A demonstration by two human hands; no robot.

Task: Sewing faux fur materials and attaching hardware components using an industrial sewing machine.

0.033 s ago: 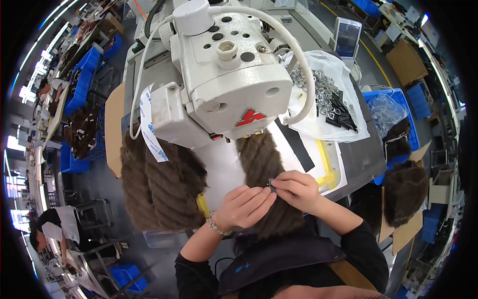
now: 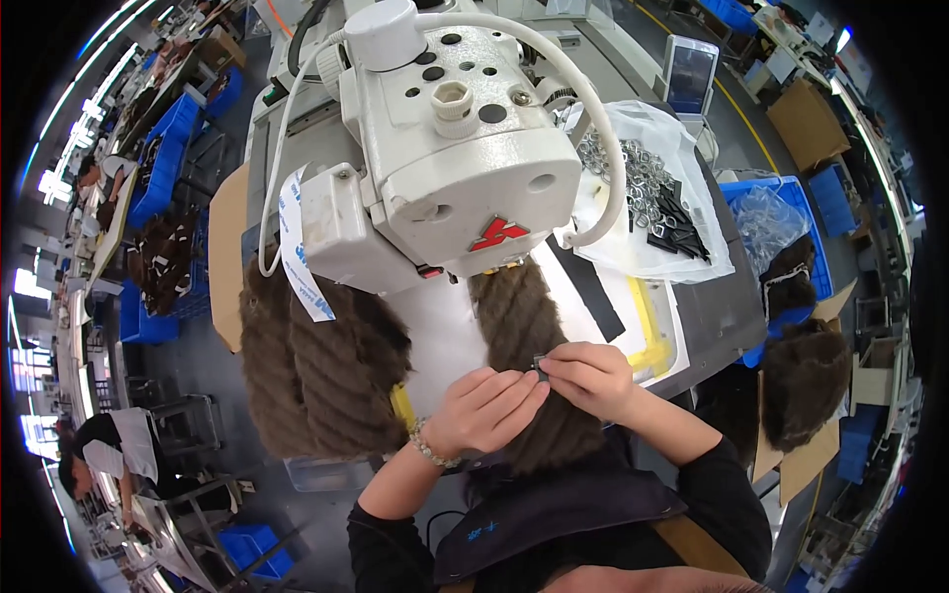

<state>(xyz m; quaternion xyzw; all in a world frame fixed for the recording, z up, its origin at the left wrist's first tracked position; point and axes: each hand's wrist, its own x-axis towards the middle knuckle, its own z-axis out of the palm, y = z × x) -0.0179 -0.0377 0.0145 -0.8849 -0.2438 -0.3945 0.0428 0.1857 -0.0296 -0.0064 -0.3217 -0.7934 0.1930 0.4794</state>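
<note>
At the worktop (image 2: 442, 331), left fingers (image 2: 511, 391) and right fingers (image 2: 581, 361) pinch a small piece (image 2: 540, 365) between them.

- A white-framed screen (image 2: 690, 74) stands with its display lit.
- To the screen's right, a yellow line (image 2: 759, 143) runs along the floor (image 2: 727, 44).
- A brown carton (image 2: 811, 124) sits beyond that line, farther right of the screen.
- Lower right of the screen, a blue bin (image 2: 814, 239) holds clear plastic (image 2: 766, 219).
- Far to the screen's lower left, a person (image 2: 124, 445) leans over a table (image 2: 163, 534).
</note>
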